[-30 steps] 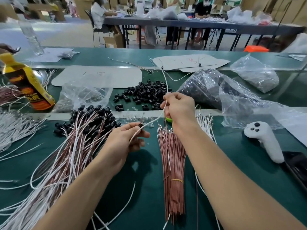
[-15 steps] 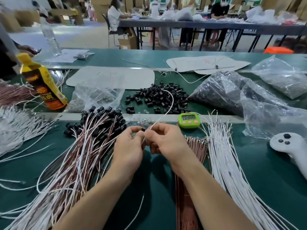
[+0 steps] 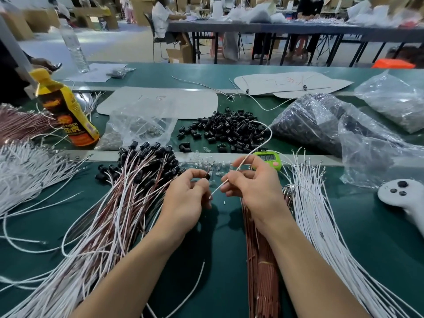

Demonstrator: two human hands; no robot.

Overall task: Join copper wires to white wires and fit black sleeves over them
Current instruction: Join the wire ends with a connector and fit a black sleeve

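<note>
1. My left hand (image 3: 185, 196) has its fingers curled in, thumb and forefinger pinching a small black sleeve (image 3: 207, 176) at the tips.
2. My right hand (image 3: 252, 189) is curled round one white wire (image 3: 270, 136). The short end pokes out toward my left fingers and stops just short of them, while the long end arcs up and over the loose pile of black sleeves (image 3: 229, 131).
3. Whether a copper wire already sits in that sleeve I cannot tell; my fingers cover it.
4. The copper wires (image 3: 261, 271) lie in a tight bundle under my right wrist and forearm, which hide its top end.
5. Just to the right of them fans the stock of white wires (image 3: 321, 226), bare ends pointing away from me.
6. On my left lies a thick sheaf of joined wires (image 3: 142, 180) with black sleeves on their far ends; my left wrist lies over its edge.
7. A green timer (image 3: 268, 158) stands behind my right fingers, partly covered by them.
8. Small clear parts (image 3: 211, 166) are scattered between the hands and the sleeve pile.
9. Further out on the green table (image 3: 378, 249): a yellow bottle (image 3: 66, 111) at far left, a crumpled clear bag (image 3: 142, 127) beside it, a dark filled bag (image 3: 309, 125) on the right, and a white controller (image 3: 399, 196) near the right edge.
</note>
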